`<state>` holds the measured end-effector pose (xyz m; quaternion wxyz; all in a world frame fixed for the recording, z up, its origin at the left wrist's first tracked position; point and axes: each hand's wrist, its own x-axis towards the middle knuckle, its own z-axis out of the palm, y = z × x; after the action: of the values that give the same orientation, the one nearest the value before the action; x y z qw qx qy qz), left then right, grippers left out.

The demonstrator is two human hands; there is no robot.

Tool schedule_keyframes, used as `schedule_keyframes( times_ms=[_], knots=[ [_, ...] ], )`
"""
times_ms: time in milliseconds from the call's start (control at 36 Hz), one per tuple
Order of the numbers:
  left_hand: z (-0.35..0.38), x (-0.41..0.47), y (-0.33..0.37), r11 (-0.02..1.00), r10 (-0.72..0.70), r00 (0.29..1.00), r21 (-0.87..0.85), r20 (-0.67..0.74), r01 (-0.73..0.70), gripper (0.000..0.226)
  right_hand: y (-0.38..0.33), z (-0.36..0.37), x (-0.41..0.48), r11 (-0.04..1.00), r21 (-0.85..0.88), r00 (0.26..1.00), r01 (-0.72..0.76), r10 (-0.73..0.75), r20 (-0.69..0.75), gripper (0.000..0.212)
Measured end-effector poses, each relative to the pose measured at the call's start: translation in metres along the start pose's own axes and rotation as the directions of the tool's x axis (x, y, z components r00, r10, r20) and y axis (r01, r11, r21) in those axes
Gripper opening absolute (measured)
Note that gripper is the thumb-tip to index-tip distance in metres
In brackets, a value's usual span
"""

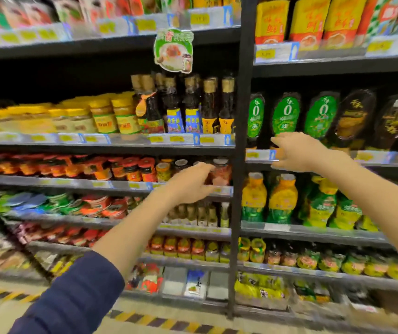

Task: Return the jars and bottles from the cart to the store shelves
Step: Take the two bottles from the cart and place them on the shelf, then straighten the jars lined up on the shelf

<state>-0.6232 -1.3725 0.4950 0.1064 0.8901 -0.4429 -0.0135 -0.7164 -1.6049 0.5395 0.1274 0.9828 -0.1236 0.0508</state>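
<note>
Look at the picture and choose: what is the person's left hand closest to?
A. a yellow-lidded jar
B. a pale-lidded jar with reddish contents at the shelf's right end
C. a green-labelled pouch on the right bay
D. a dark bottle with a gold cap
B: the left hand is at the pale-lidded jar, fingers against its side; whether it grips it is unclear.

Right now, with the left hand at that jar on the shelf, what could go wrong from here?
1. The left hand is at a reddish jar near the front edge of its shelf, hard against the upright post; it could tip forward or knock the post.
2. Neighbouring jars are packed close, so a nudge might topple them.
3. The right hand hovers by the green pouches and could brush one off. The picture is blurred, so the grip is unclear.
</note>
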Motion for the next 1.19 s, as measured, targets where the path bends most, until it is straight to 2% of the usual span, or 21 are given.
schedule_keyframes(
  times_ms=[111, 222, 417, 750, 861, 972, 1056, 1194],
  knots=[
    [-0.015, -0.041, -0.033, 0.995, -0.048, 0.999, 0.085, 0.014, 0.047, 0.061, -0.051, -0.010, -0.011, 0.997, 0.050, 0.997, 0.058, -0.061, 0.047, 0.072],
    [-0.030, -0.076, -0.068, 0.979, -0.113, 0.994, 0.172, 0.006, 0.110, 0.058, -0.099, -0.022, -0.011, 0.989, 0.021, 0.987, 0.144, -0.145, 0.063, 0.080],
    [-0.054, -0.116, -0.132, 0.944, -0.212, 0.977, 0.254, -0.017, 0.210, 0.061, -0.164, -0.029, 0.017, 0.955, 0.081, 0.958, 0.285, -0.287, 0.002, 0.079],
    [-0.100, -0.109, -0.247, 0.873, -0.361, 0.930, 0.324, -0.074, 0.364, 0.062, -0.248, -0.032, 0.120, 0.890, 0.050, 0.891, 0.453, -0.453, -0.006, 0.084],
    [-0.115, -0.097, -0.279, 0.862, -0.372, 0.924, 0.336, -0.088, 0.379, 0.062, -0.266, -0.043, 0.156, 0.879, 0.042, 0.880, 0.475, -0.475, -0.020, 0.076],
    [-0.129, -0.085, -0.308, 0.850, -0.376, 0.921, 0.357, -0.104, 0.388, 0.064, -0.280, -0.054, 0.189, 0.865, 0.022, 0.864, 0.502, -0.500, -0.064, 0.079],
    [-0.138, -0.075, -0.327, 0.851, -0.365, 0.924, 0.362, -0.111, 0.380, 0.065, -0.288, -0.062, 0.210, 0.859, 0.003, 0.854, 0.511, -0.508, -0.110, 0.069],
    [-0.156, -0.045, -0.367, 0.873, -0.261, 0.951, 0.380, -0.169, 0.307, 0.060, -0.304, -0.082, 0.244, 0.880, 0.017, 0.873, 0.474, -0.467, -0.140, 0.067]
  ],
)
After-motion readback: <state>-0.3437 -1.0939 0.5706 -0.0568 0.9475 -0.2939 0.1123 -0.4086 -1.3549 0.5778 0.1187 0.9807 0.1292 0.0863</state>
